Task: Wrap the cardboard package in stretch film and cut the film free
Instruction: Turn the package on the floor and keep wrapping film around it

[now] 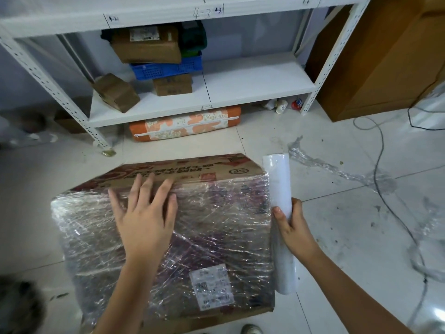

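1. Head view: a large brown cardboard package (168,237) with red printing lies flat on the pale tiled floor (349,225), just in front of the person, most of its top covered in wrinkled clear stretch film (216,213); the far edge of the box is bare cardboard.
2. A white shipping label (211,286) shows through the film near the package's near right corner.
3. The left hand (144,213) lies palm down on the film-covered top with fingers straight and spread, pressing the wrap; it holds nothing.
4. The right hand (290,227) grips a white roll of stretch film (279,213) around its middle, thumb and fingers curled round it. The roll lies along the package's right edge, touching it.
5. A twisted strand of loose clear film (332,168) trails across the floor to the right, crossed by a grey cable (380,165).
6. Behind the package stands a white metal shelving unit (240,88) holding small brown cardboard boxes (147,48) and a blue plastic crate (166,69).
7. An orange floral zipped cushion (185,125) lies under the lowest shelf.
8. A tall brown cardboard carton (375,63) stands at the right of the shelving.
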Available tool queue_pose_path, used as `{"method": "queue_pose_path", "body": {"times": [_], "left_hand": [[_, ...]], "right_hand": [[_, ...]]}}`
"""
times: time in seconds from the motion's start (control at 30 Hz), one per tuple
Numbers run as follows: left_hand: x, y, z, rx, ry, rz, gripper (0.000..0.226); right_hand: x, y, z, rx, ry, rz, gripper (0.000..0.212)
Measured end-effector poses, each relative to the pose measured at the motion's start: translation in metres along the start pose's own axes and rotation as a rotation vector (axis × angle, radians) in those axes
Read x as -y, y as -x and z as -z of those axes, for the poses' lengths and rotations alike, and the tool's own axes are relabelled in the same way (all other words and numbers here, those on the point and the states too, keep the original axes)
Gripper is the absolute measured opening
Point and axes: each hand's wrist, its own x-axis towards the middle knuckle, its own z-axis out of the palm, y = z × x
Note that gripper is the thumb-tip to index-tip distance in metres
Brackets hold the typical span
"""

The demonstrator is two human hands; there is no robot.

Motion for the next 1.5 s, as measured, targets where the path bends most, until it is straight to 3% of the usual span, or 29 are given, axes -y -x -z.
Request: {"method": "queue_pose_path", "body": {"times": [0.13, 0.17, 0.27, 0.33, 0.57, 0.7, 0.83, 0.93, 1.0, 1.2, 1.5], "left_hand": [[-0.042, -0.009, 0.011, -0.013, -0.022, 0.173, 0.055], [-0.059, -0.01, 0.013, -0.022, -0.058, 0.095, 0.056], [-0.114, -0.003, 0.004, -0.068, 0.034, -0.404, 0.056], [-0.134, -0.004, -0.007, -0.046, 0.065, -0.502, 0.055], [-0.156, -0.018, -0.006, -0.01, 0.03, -0.32, 0.054], [-0.169, -0.017, 0.003, 0.158, -0.126, -0.218, 0.059], [-0.187, -0.009, 0.013, 0.324, -0.029, -0.018, 0.056], [-0.191, -0.003, 0.017, 0.426, -0.05, 0.053, 0.069], [-0.193, 0.0, 0.018, 0.458, -0.067, 0.073, 0.072], [-0.197, 0.006, 0.029, 0.47, -0.131, 0.03, 0.055], [-0.184, 0.002, 0.051, 0.471, -0.085, -0.031, 0.055]], "right_hand": [[-0.003, -0.001, 0.002, 0.011, 0.018, -0.011, 0.056], [-0.003, -0.002, 0.002, 0.013, 0.015, -0.012, 0.059], [-0.003, -0.003, 0.003, 0.0, 0.017, 0.008, 0.053], [-0.004, -0.003, 0.002, -0.012, 0.021, 0.018, 0.039], [-0.001, -0.008, 0.005, -0.002, -0.074, -0.016, 0.032], [0.013, -0.01, 0.01, 0.074, -0.105, -0.128, 0.04], [0.011, -0.009, 0.023, 0.183, -0.275, -0.3, 0.043], [0.009, -0.002, 0.032, 0.267, -0.322, -0.332, 0.056], [0.013, 0.005, 0.035, 0.302, -0.343, -0.318, 0.067], [0.016, 0.014, 0.044, 0.392, -0.314, -0.302, 0.069], [0.032, 0.029, 0.037, 0.333, -0.452, -0.284, 0.061]]}}
